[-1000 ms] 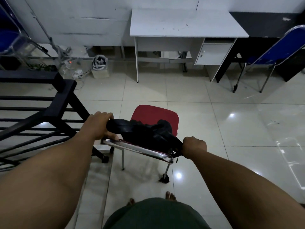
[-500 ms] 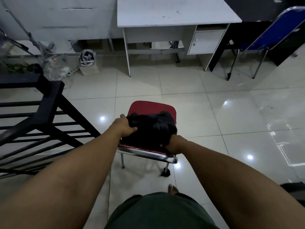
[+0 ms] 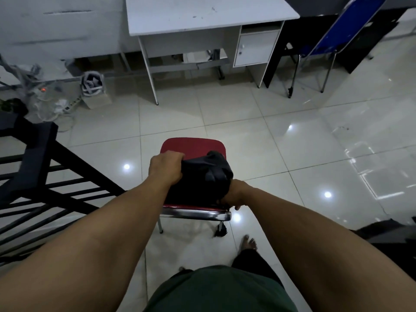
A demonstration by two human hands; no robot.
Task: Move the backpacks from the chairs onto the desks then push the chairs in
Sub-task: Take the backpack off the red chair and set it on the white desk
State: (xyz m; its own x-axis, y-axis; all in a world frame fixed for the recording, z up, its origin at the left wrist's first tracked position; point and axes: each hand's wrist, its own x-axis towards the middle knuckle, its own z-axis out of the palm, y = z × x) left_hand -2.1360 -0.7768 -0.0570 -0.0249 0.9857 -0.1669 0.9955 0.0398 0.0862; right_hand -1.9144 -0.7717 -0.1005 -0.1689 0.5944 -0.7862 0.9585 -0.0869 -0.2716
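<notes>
- Both hands have shifted since a second ago, off the chrome top rail of the chair's backrest and onto the backpack itself; the white desk now sits nearer the top of the view.
- The left hand lies on the upper left of the black backpack, its fingers curled into the fabric.
- The right hand clamps the bag's lower right corner, just above the rail; its fingers are mostly hidden behind the bag, so only a bent thumb shows.
- The backpack rests on the red seat of the chair, bunched against the backrest, with bare red cushion showing at the front.
- The chair stands on the tiled floor, well apart from the white desk, whose top is bare.
- A blue chair stands to the right of the desk, beside a dark desk.
- A black metal rack fills the left side.
- A bare foot stands behind the red chair.
</notes>
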